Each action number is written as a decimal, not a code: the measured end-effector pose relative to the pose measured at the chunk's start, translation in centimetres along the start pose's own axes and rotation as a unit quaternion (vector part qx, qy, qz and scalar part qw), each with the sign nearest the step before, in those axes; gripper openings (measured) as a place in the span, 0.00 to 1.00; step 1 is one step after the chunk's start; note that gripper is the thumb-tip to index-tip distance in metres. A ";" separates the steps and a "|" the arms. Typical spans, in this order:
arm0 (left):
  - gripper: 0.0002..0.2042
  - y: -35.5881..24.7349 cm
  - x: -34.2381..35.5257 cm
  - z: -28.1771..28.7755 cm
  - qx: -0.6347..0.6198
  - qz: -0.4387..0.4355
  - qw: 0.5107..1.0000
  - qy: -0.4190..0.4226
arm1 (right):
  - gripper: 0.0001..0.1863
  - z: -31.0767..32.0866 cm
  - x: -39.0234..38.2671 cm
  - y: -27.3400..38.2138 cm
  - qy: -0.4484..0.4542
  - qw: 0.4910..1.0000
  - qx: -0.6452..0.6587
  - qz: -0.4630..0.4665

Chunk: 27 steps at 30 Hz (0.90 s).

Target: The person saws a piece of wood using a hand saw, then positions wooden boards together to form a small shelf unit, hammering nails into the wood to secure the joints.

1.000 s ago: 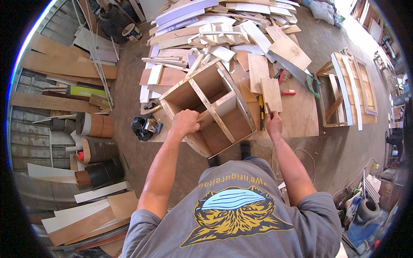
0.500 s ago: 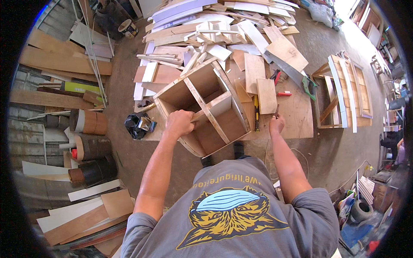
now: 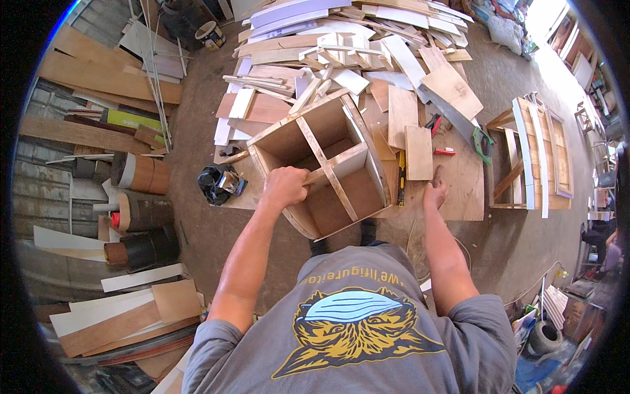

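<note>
My left hand (image 3: 285, 186) is closed on an inner divider of an open wooden box (image 3: 344, 194), which has crossed bars and rests tilted sideways at the worktable's front. My right hand (image 3: 434, 192) is closed on a small, thin brown object (image 3: 438, 173) that I cannot clearly make out, just below a pale board (image 3: 418, 152). Beside that board lie a yellow-and-black tool (image 3: 401, 184), red-handled pliers (image 3: 433, 125), a small red item (image 3: 444, 152) and a green-handled handsaw (image 3: 479, 141).
Piled offcuts (image 3: 302, 20) cover the worktable (image 3: 459, 203). A black bag (image 3: 213, 184) lies at its left edge. A wooden frame (image 3: 538, 157) stands right. Rolls (image 3: 138, 172) and boards (image 3: 98, 79) line the left wall. A person (image 3: 600, 243) is at the far right rim, near a cable (image 3: 538, 282).
My right hand has moved rightward from the pale board's lower edge, with the thin object still in it. My left hand stays on the box. The view has shifted slightly.
</note>
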State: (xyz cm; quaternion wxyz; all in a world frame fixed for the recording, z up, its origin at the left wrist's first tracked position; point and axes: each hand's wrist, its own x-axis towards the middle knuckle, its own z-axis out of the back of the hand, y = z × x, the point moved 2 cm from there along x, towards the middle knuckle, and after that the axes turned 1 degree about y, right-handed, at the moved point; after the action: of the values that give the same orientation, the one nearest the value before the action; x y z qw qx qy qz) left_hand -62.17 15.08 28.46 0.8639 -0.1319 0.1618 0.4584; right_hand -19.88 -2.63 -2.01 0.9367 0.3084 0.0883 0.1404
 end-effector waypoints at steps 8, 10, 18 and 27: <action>0.15 -0.1 -0.7 -0.3 -0.003 -0.023 0.999 -0.042 | 0.31 2.7 -3.8 5.6 0.025 0.995 0.055 0.085; 0.14 0.5 -0.6 -0.8 0.001 -0.021 0.999 -0.045 | 0.31 4.2 -5.3 8.5 0.017 0.993 0.058 0.103; 0.15 1.8 -1.3 -1.7 -0.015 -0.098 0.995 -0.030 | 0.20 7.3 -10.3 14.9 0.046 0.966 0.180 0.180; 0.13 1.9 -6.2 -1.5 -0.156 -0.270 0.939 -0.146 | 0.19 14.5 -24.4 23.6 0.167 0.795 0.234 0.533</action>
State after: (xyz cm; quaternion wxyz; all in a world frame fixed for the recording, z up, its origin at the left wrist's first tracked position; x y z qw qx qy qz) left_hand -67.31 10.90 29.44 0.9377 -0.2354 -0.0815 0.2421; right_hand -44.16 -0.21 25.69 0.5832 0.4880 0.0955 0.6423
